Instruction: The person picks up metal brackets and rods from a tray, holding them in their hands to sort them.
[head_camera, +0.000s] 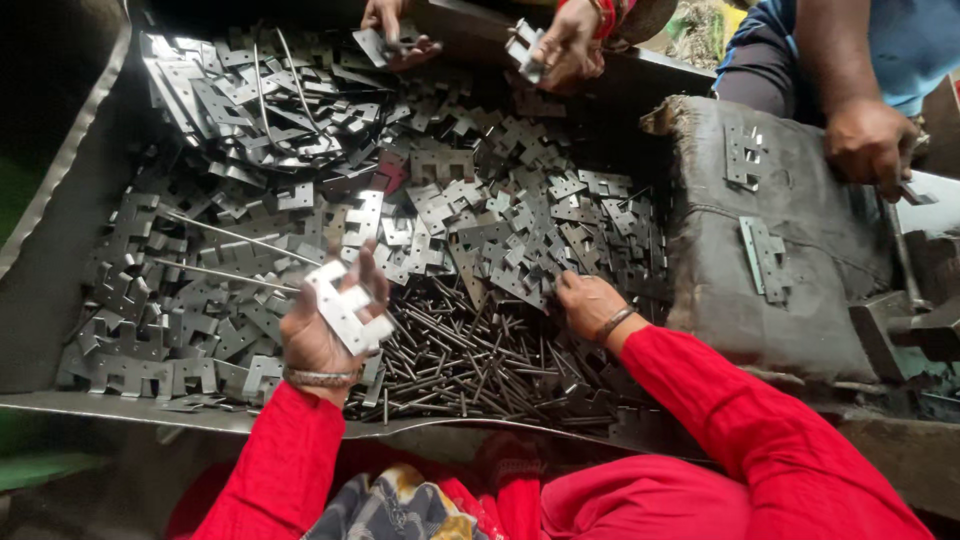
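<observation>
Head view, looking down into a big metal tray (60, 260) full of stamped hinge plates (440, 215) w/ a heap of thin steel pins (470, 360) at the near edge.

L hand (325, 330): raised above the plates, palm up, fingers curled round a short stack of light-grey hinge plates (348, 308). Stack sits tilted across the palm, thumb side pressing it. Closed grip, holding. Thin bangle at the wrist, red sleeve (285, 460) below.

R hand (585, 303): down in the pile, where plates meet pins, right of centre. Fingertips buried among the plates; fingers bent, pinching or picking at 1 piece, but cannot tell which piece or whether it is actually gripped. Dark band at the wrist, red sleeve too.

Surroundings:
- A few long thin rods (225, 235) lie across the plates on the left side.
- Dark padded block (770, 230) right of the tray, w/ 2 assembled hinges (762, 255) lying on top, apart from each other.
- Far edge: 2 hands of another person (570, 45), each holding plates, red bangle on 1 wrist.
- Top right: a 3rd person's hand (868, 140) rests at the block's far corner, near a metal tool; blue clothing above.
</observation>
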